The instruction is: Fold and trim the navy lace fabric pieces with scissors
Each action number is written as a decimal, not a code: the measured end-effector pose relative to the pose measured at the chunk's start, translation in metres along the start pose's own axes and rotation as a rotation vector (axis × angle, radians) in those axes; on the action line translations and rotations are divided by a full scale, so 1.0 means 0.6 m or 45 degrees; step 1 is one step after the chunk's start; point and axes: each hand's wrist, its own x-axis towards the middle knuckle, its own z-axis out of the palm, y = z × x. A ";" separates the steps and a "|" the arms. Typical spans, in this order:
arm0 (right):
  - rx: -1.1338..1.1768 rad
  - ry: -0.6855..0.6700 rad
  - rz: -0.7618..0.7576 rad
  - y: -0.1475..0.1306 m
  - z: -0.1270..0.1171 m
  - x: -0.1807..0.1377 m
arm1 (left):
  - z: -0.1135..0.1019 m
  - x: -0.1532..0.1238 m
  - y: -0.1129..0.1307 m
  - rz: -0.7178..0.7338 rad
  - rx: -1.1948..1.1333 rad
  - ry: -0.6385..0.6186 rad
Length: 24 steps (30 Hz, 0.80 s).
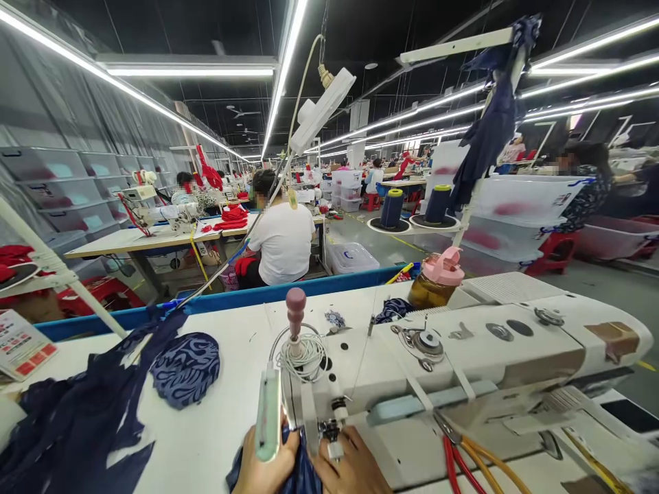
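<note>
At the bottom middle, a piece of shiny navy fabric (303, 473) lies under the head of a white sewing machine (473, 357). My left hand (268, 466) has its fingers closed on the fabric's left side, partly hidden by the pale green lamp (268, 418) in front of it. My right hand (355, 466) holds the fabric from the right, its fingers bent close beside the presser foot area (332, 432). The needle and seam are hidden. A round navy patterned piece (188, 370) rests on the table to the left.
Dark navy cloth (66, 418) is heaped at left. Scissors with red and orange handles (456, 439) lie against the machine at right. A jar with a pink lid (437, 274) stands behind it, near two navy thread cones (392, 208). A person in white (285, 240) sits ahead.
</note>
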 end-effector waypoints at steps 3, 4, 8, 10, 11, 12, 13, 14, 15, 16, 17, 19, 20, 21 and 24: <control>0.044 -0.105 -0.026 -0.003 -0.014 0.008 | -0.004 -0.004 0.006 0.015 0.052 0.016; 0.060 -0.142 -0.027 -0.003 -0.018 0.011 | -0.005 -0.005 0.009 0.021 0.066 0.018; 0.252 -0.185 0.132 0.006 -0.048 0.029 | -0.010 -0.004 0.017 0.037 0.094 0.019; 0.383 -0.174 0.269 0.017 -0.065 0.039 | -0.012 -0.003 0.020 0.033 0.116 0.035; 0.422 -0.165 0.323 0.023 -0.073 0.043 | -0.013 -0.003 0.021 0.027 0.127 0.047; 0.441 -0.157 0.357 0.028 -0.078 0.046 | -0.013 -0.003 0.022 0.019 0.139 0.057; 0.446 -0.145 0.368 0.033 -0.081 0.048 | -0.014 -0.004 0.022 0.012 0.147 0.065; 0.442 -0.134 0.370 0.036 -0.083 0.050 | -0.015 -0.004 0.023 0.008 0.152 0.069; 0.438 -0.120 0.364 0.038 -0.082 0.052 | -0.016 -0.005 0.023 0.004 0.156 0.068; 0.443 -0.111 0.351 0.039 -0.081 0.053 | -0.017 -0.006 0.024 0.000 0.161 0.066; 0.452 -0.100 0.342 0.039 -0.080 0.054 | -0.018 -0.007 0.024 -0.003 0.167 0.063; 0.473 -0.074 0.343 0.036 -0.079 0.057 | -0.019 -0.009 0.025 -0.007 0.176 0.058; 0.486 -0.069 0.350 0.035 -0.080 0.057 | -0.019 -0.010 0.025 -0.007 0.180 0.054; 0.500 -0.066 0.353 0.033 -0.080 0.058 | -0.020 -0.011 0.026 -0.007 0.184 0.049; 0.513 -0.095 0.374 0.029 -0.083 0.054 | -0.021 -0.014 0.029 -0.005 0.197 0.036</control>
